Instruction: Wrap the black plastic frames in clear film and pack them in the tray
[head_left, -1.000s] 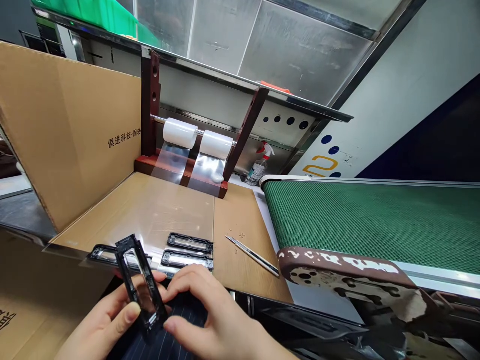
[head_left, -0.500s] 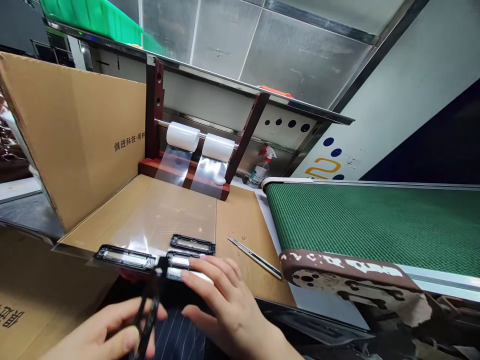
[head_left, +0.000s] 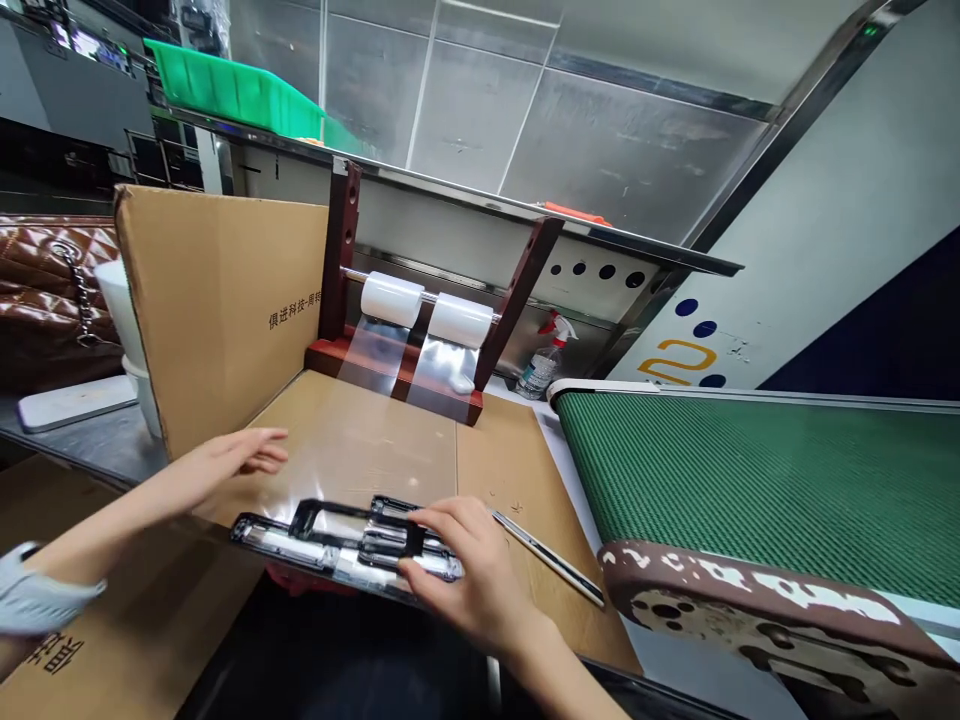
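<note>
My right hand (head_left: 472, 575) pinches the right end of a slim black rectangular frame (head_left: 307, 518), thumb below and fingers above. The frame is raised a little over similar black frames with clear strips at the near edge of the work surface. One of those frames (head_left: 259, 537) lies to the left, and another (head_left: 386, 503) is partly hidden behind the held one. My left hand (head_left: 244, 455) is away from them in the air at the left, fingers stretched out and holding nothing. A cutter knife (head_left: 551, 560) lies just right of my right hand.
Two rolls of clear film (head_left: 392, 299) hang on a dark red stand (head_left: 394, 378) at the back. A cardboard panel (head_left: 225, 300) stands at left. The green conveyor belt (head_left: 750, 470) fills the right, with a spray bottle (head_left: 541, 365) behind its near end.
The black frame has passed from my left hand to my right and now hangs over the other pieces. My left hand has let go and moved up and left. The view has shifted.
</note>
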